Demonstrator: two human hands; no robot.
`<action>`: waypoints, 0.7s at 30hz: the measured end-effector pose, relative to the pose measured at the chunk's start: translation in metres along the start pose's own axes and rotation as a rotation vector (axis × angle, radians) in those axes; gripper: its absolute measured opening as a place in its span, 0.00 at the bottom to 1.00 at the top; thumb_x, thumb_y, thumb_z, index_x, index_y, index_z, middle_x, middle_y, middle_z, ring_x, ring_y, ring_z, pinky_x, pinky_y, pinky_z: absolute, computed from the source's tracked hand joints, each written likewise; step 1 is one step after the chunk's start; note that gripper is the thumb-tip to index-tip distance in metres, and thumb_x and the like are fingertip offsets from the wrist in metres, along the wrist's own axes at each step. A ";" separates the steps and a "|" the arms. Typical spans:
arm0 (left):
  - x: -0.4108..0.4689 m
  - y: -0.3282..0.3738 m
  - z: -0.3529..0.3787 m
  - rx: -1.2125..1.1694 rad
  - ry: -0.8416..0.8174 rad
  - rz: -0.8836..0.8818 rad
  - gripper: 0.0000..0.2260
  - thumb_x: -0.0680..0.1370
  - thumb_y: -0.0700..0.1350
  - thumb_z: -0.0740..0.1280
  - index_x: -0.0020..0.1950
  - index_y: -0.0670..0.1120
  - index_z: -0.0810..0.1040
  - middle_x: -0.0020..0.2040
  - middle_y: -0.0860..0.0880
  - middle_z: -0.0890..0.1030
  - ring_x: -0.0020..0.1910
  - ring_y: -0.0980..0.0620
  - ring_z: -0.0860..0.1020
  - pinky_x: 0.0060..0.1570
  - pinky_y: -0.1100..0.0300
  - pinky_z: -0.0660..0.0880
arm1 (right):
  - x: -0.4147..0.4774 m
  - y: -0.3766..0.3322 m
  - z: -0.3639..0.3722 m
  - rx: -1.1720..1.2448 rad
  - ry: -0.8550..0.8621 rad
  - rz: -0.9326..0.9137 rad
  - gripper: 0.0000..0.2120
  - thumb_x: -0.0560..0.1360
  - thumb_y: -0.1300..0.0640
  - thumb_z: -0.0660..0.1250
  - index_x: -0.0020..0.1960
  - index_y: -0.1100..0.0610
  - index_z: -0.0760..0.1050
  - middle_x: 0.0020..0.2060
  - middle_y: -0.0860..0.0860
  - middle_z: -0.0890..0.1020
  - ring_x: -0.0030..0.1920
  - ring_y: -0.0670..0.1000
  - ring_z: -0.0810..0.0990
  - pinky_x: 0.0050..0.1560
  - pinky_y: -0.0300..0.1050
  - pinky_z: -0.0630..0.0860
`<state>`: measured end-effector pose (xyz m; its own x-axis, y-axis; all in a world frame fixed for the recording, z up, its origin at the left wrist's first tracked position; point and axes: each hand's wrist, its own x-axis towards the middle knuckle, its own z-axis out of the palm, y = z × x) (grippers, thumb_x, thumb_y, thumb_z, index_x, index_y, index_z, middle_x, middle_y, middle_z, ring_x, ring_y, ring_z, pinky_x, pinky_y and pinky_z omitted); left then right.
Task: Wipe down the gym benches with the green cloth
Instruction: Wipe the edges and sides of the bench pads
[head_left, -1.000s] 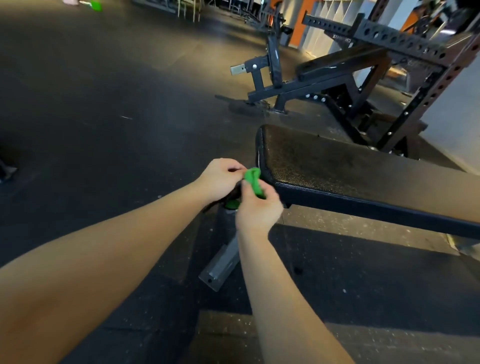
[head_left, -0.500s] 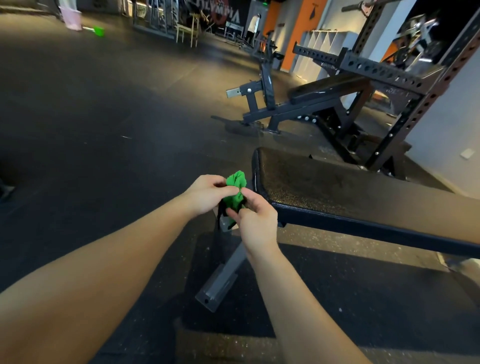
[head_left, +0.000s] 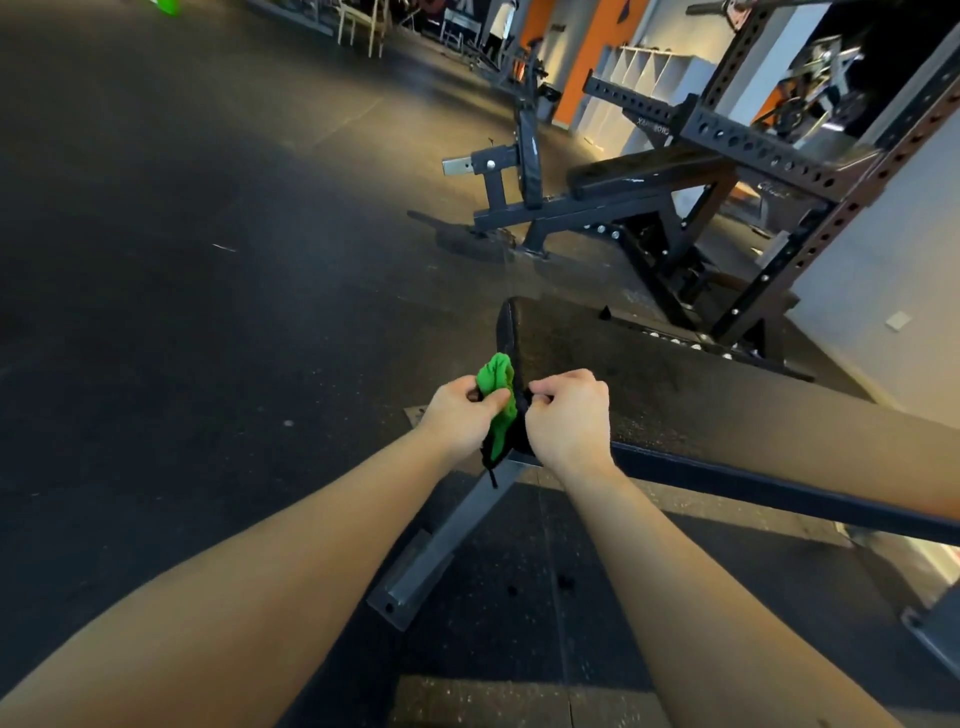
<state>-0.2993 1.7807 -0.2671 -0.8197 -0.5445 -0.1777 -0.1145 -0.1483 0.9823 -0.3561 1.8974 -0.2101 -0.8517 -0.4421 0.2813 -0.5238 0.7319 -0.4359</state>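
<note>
Nearest the camera, both forearms reached forward and the hands had drawn a little apart since half a second before, when they were bunched together on the rag. The left hand (head_left: 460, 410) pinched the green cloth (head_left: 497, 383) between thumb and curled fingers, and the right hand (head_left: 569, 415) pinched what looked like its darker edge. The cloth hung stretched between them, a loose thread dangling below. It seemed they were opening it out, so wiping had not yet begun.

The cloth was held at the near end of the bench (head_left: 685, 400), at the pad's edge but not pressed flat on it. Under the hands the grey metal foot (head_left: 436, 551) angled across the floor (head_left: 208, 270).

Farther off, a second bench (head_left: 639, 174) stood under the rack (head_left: 769, 150), and it too looked left to wipe
</note>
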 end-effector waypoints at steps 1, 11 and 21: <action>0.001 -0.002 0.000 -0.035 -0.014 -0.010 0.05 0.80 0.48 0.70 0.56 0.51 0.81 0.52 0.50 0.85 0.54 0.49 0.83 0.61 0.46 0.79 | 0.004 0.001 -0.004 -0.014 -0.051 -0.015 0.13 0.80 0.62 0.64 0.61 0.56 0.83 0.61 0.53 0.76 0.64 0.54 0.71 0.67 0.46 0.69; -0.019 0.000 0.003 -0.087 0.060 -0.112 0.04 0.77 0.44 0.74 0.50 0.47 0.81 0.46 0.48 0.83 0.51 0.45 0.83 0.55 0.48 0.79 | -0.004 0.007 -0.029 -0.127 -0.282 -0.056 0.19 0.79 0.56 0.71 0.69 0.55 0.78 0.66 0.47 0.74 0.69 0.50 0.68 0.66 0.38 0.59; -0.024 -0.005 0.017 -0.176 0.160 -0.167 0.06 0.79 0.48 0.72 0.52 0.47 0.82 0.43 0.56 0.82 0.43 0.61 0.79 0.38 0.69 0.71 | -0.008 0.024 -0.020 -0.027 -0.221 -0.130 0.18 0.76 0.58 0.75 0.65 0.55 0.82 0.61 0.44 0.73 0.64 0.46 0.67 0.65 0.24 0.59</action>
<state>-0.2885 1.8088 -0.2664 -0.6974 -0.6217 -0.3566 -0.1299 -0.3797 0.9159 -0.3618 1.9287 -0.2057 -0.7607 -0.6342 0.1386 -0.6314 0.6733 -0.3847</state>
